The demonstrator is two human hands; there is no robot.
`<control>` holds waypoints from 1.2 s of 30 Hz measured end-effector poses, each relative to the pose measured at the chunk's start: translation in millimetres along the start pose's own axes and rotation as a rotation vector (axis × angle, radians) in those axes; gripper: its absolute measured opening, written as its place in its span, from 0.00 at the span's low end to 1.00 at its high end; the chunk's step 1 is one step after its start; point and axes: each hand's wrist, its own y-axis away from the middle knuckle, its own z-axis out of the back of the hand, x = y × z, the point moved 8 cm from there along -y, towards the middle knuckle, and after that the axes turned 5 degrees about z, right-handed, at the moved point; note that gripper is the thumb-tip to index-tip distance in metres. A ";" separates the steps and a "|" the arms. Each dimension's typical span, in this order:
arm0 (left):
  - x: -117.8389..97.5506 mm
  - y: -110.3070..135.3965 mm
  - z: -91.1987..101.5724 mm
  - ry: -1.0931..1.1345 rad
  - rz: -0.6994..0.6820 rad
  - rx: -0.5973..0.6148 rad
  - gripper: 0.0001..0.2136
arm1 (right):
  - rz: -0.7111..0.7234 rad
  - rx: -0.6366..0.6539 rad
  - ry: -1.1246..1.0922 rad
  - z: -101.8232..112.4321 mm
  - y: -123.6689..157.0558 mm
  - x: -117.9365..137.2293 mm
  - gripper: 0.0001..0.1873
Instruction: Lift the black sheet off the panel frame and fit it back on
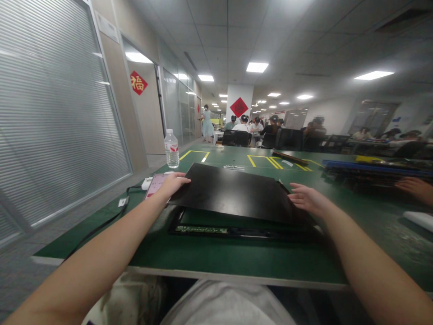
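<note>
Green worktop (216,257) in a long open office: a thin black panel (233,192) is held tilted just above a black frame (209,229) lying there. The left hand (172,183) grasps its left corner, fingers curled over the edge. The right hand (306,198) rests spread, unclenched fingers against the right edge. Wide, stiff and probably light, with a smooth face that could slip, it seems best held by opposite edges. A phone (155,185) lies just beside the left hand.
</note>
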 end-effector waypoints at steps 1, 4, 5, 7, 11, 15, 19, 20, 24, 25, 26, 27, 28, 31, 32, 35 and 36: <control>-0.1 -0.8 0.9 -0.008 -0.006 -0.008 0.15 | 0.002 0.001 0.007 0.1 0.2 0.3 0.34; -0.8 -2.1 3.1 -0.024 -0.022 -0.027 0.14 | 0.012 -0.012 0.032 2.9 -1.0 0.2 0.33; -0.9 -2.2 3.0 -0.026 -0.024 -0.025 0.14 | 0.019 -0.020 0.043 4.5 -2.1 -0.1 0.32; -0.5 -2.2 1.7 -0.028 -0.022 -0.008 0.14 | 0.033 -0.037 0.078 8.1 -5.4 -0.8 0.30; -1.0 -0.9 -1.2 -0.065 -0.045 0.006 0.16 | 0.044 -0.048 0.143 13.5 -14.0 -4.4 0.25; -2.0 2.2 -2.1 -0.092 -0.074 -0.019 0.17 | 0.037 -0.059 0.145 16.2 -18.7 -8.0 0.20; -3.6 7.4 -7.3 -0.130 -0.083 0.012 0.15 | 0.025 -0.076 0.191 18.5 -19.0 -10.0 0.18; -4.2 9.1 -8.9 -0.138 -0.083 0.022 0.14 | 0.026 -0.086 0.210 19.4 -18.9 -9.9 0.18; -2.9 15.5 -15.2 -0.108 -0.038 0.064 0.15 | 0.032 -0.130 0.274 23.3 -18.0 -7.3 0.16; -1.8 16.6 -17.0 -0.085 -0.023 0.076 0.16 | 0.032 -0.137 0.280 23.9 -17.7 -6.7 0.15; -0.5 17.3 -18.6 -0.060 -0.009 0.088 0.18 | 0.030 -0.143 0.285 24.5 -17.6 -6.3 0.15; 0.9 17.6 -20.0 -0.036 0.002 0.097 0.19 | 0.030 -0.146 0.286 25.1 -17.7 -6.1 0.14; 2.6 17.6 -21.2 -0.017 0.014 0.106 0.21 | 0.030 -0.150 0.286 25.7 -17.9 -6.0 0.14; 7.3 16.3 -24.2 -0.001 0.034 0.135 0.23 | 0.037 -0.160 0.290 27.8 -19.1 -6.0 0.15; 8.3 16.0 -25.2 -0.004 0.035 0.147 0.23 | 0.042 -0.166 0.295 28.6 -19.4 -5.7 0.15; 8.0 16.4 -26.8 -0.025 0.006 0.169 0.23 | 0.050 -0.178 0.312 29.6 -19.2 -4.6 0.13; 6.6 16.9 -26.1 -0.045 -0.019 0.158 0.23 | 0.050 -0.182 0.316 29.7 -18.7 -4.2 0.13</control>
